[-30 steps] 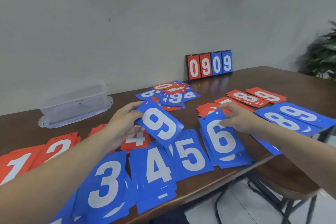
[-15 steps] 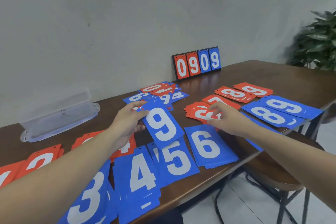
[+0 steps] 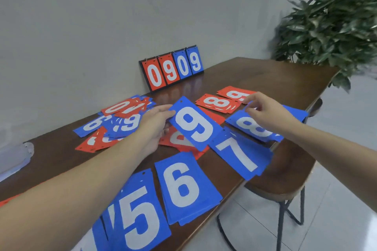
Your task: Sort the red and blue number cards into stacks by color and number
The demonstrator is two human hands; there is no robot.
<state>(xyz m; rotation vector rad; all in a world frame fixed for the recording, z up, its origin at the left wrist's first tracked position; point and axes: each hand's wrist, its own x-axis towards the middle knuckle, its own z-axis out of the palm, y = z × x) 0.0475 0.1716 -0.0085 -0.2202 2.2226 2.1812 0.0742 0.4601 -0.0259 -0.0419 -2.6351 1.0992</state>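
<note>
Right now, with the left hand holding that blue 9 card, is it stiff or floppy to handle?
Probably fairly stiff: the blue 9 card stays flat though the left hand grips only one edge. Likely light, since a few fingers carry it. It looks smooth, so it may slide on the table.

Grey wall (image 3: 102, 16), tiled floor (image 3: 336, 199), plant (image 3: 330, 26)

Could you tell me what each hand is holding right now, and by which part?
The left hand grips a blue 9 card by its left edge. The right hand reaches over the blue 8 cards; whether it holds one cannot be told.
</note>
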